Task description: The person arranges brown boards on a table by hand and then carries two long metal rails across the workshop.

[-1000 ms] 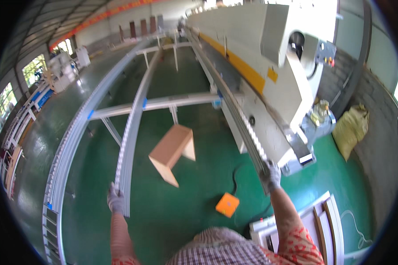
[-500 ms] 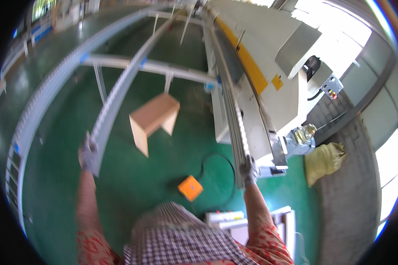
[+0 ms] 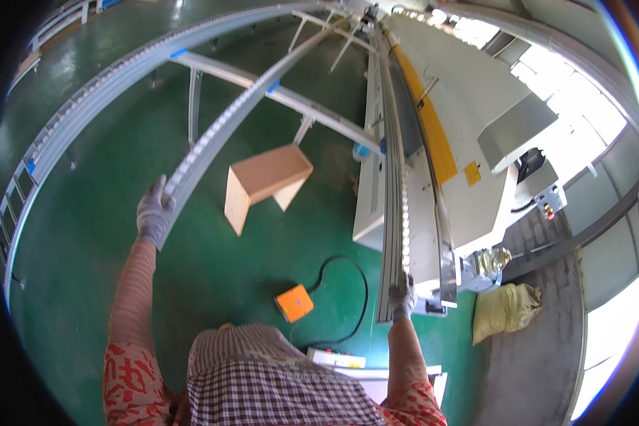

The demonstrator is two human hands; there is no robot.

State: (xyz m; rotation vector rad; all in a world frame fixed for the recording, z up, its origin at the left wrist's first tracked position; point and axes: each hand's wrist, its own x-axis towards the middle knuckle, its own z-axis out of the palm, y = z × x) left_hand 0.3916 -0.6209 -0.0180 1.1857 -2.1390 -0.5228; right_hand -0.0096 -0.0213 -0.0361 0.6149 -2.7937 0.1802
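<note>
My left hand [image 3: 155,209], in a grey work glove, is closed around the near end of the middle roller rail [image 3: 224,124], a long grey metal bar with a row of small white rollers on top. My right hand [image 3: 402,297], gloved the same way, grips the near end of the right roller rail [image 3: 392,184], which runs along the machine's side. Both arms reach forward, spread wide apart. The undersides of the fingers are hidden by the rails and gloves.
A grey crossbar [image 3: 227,73] links the rails. On the green floor stand a wooden step stool [image 3: 271,172] and an orange foot pedal [image 3: 294,303] with a black cable [image 3: 366,284]. To the right are a large white machine [image 3: 468,92] and a yellow sack [image 3: 504,312].
The whole view has turned, so rails, stool and machine sit differently in it. Both hands stay on their rail ends; my left hand appears higher in the picture.
</note>
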